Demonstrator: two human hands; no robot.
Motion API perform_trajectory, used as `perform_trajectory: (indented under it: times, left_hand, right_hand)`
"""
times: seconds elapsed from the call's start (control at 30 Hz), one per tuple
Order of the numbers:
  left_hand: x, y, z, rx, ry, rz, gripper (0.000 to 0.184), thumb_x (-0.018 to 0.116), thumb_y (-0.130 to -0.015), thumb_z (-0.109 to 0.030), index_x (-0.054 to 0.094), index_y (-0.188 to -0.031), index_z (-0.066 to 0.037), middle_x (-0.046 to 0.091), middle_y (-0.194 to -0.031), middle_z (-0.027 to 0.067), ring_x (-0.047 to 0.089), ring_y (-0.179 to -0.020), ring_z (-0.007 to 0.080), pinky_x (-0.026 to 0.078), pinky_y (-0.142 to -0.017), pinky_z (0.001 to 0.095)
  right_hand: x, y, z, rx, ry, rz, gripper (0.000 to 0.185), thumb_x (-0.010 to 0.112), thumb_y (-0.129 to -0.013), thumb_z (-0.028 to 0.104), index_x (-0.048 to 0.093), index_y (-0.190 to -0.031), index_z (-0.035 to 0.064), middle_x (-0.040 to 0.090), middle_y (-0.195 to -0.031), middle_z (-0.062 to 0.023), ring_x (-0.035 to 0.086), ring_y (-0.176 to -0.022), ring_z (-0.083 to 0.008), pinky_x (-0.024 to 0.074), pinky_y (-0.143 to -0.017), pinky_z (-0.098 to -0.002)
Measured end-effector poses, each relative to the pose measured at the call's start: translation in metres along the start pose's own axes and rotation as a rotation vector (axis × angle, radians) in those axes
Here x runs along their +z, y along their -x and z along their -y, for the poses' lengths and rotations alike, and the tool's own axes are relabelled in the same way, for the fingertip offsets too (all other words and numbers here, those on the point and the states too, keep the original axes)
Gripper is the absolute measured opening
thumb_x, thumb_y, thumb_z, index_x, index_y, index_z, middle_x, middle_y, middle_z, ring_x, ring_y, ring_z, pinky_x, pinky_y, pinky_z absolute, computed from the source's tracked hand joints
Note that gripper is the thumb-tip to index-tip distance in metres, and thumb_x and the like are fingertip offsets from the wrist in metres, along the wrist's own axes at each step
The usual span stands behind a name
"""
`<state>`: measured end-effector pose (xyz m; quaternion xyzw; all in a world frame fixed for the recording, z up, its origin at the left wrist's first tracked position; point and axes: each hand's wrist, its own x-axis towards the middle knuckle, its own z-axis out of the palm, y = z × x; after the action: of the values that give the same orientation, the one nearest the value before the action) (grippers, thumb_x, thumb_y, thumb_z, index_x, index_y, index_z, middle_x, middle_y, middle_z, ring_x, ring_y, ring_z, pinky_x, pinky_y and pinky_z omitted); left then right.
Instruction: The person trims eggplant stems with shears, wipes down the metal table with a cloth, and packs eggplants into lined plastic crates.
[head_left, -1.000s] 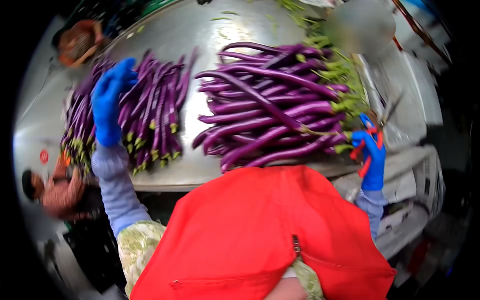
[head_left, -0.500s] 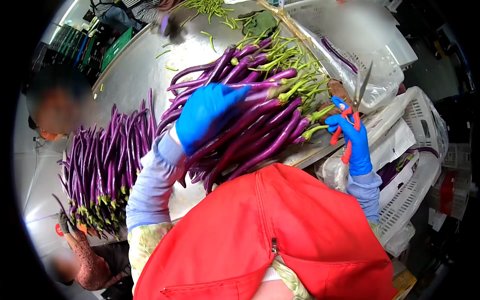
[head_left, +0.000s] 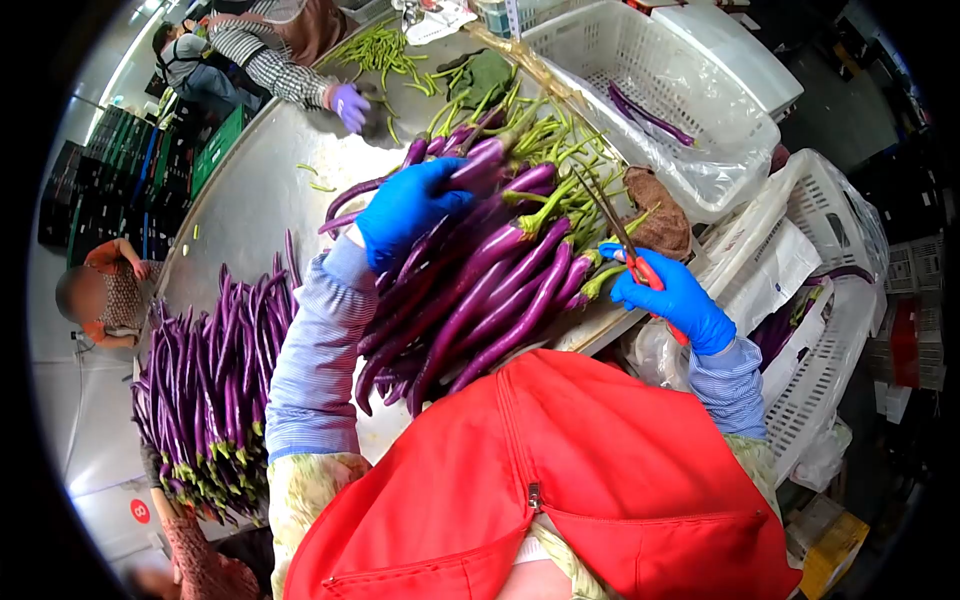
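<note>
My left hand, in a blue glove, is closed around a purple eggplant above the near side of a big pile. The stem end of that eggplant is blurred. In my blue-gloved right hand are scissors with red handles. Their blades point up and left over the green stems at the right side of the eggplant pile. I cannot tell whether the blades touch a stem. Beside the blades lies a brown, crumpled-looking object.
Eggplants stand in a neat row on the metal table at left. Green beans and a dark green cloth lie farther back. Plastic-lined crates are at right. Across the table is a co-worker's purple-gloved hand.
My left hand now holds an eggplant raised at the pile's far side. The scissors have swung left and down from upright, over the stems. The camera view has shifted slightly.
</note>
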<state>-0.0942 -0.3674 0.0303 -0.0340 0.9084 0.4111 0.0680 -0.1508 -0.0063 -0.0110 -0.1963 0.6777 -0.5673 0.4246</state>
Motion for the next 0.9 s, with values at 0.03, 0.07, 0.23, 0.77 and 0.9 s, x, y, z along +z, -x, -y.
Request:
perform_trajectory:
  times: [0.03,0.07,0.23,0.77,0.9]
  left_hand:
    - [-0.005,0.002,-0.007,-0.027,0.087,-0.058,0.042,0.067,-0.088,-0.013,0.054,-0.125,0.002,0.064,-0.106,0.0036,0.058,-0.095,0.0118,0.047,-0.086,0.0276]
    - [-0.011,0.007,-0.018,-0.053,0.175,-0.115,0.041,0.067,-0.088,-0.012,0.054,-0.124,0.002,0.064,-0.105,0.0019,0.058,-0.095,0.0108,0.047,-0.086,0.0269]
    - [-0.020,0.016,-0.057,-0.148,0.438,0.099,0.036,0.068,-0.087,-0.012,0.060,-0.120,0.000,0.066,-0.102,0.0030,0.059,-0.094,0.0096,0.047,-0.088,0.0261]
    - [0.002,0.008,-0.069,-0.209,0.371,0.303,0.050,0.074,-0.082,-0.013,0.055,-0.127,-0.003,0.062,-0.113,0.0012,0.054,-0.104,0.0099,0.042,-0.094,0.0247]
    - [0.011,0.001,-0.033,-0.166,0.490,0.311,0.047,0.073,-0.082,-0.011,0.056,-0.126,-0.003,0.063,-0.110,0.0001,0.056,-0.102,0.0094,0.044,-0.093,0.0253]
  right_hand:
    - [0.000,-0.001,-0.001,-0.012,0.006,0.001,0.056,0.063,-0.089,0.020,0.044,-0.138,0.0023,0.060,-0.091,-0.0011,0.056,-0.085,-0.0080,0.0447,-0.080,-0.0246]
    - [0.000,-0.004,-0.002,-0.045,0.033,-0.013,0.050,0.064,-0.088,0.021,0.048,-0.131,0.0017,0.059,-0.087,-0.0008,0.054,-0.081,-0.0080,0.0447,-0.077,-0.0252]
    - [0.009,-0.024,0.002,-0.160,0.092,-0.052,0.033,0.067,-0.085,0.027,0.058,-0.103,0.0002,0.057,-0.081,-0.0011,0.052,-0.075,-0.0090,0.0451,-0.072,-0.0271]
    - [0.024,-0.023,0.009,-0.081,-0.127,-0.002,0.042,0.066,-0.086,0.028,0.055,-0.113,-0.0028,0.063,-0.088,-0.0044,0.059,-0.078,-0.0107,0.0483,-0.072,-0.0270]
    - [0.026,-0.023,0.007,-0.134,-0.161,-0.026,0.045,0.066,-0.086,0.026,0.054,-0.118,-0.0033,0.063,-0.089,-0.0055,0.060,-0.077,-0.0121,0.0488,-0.072,-0.0271]
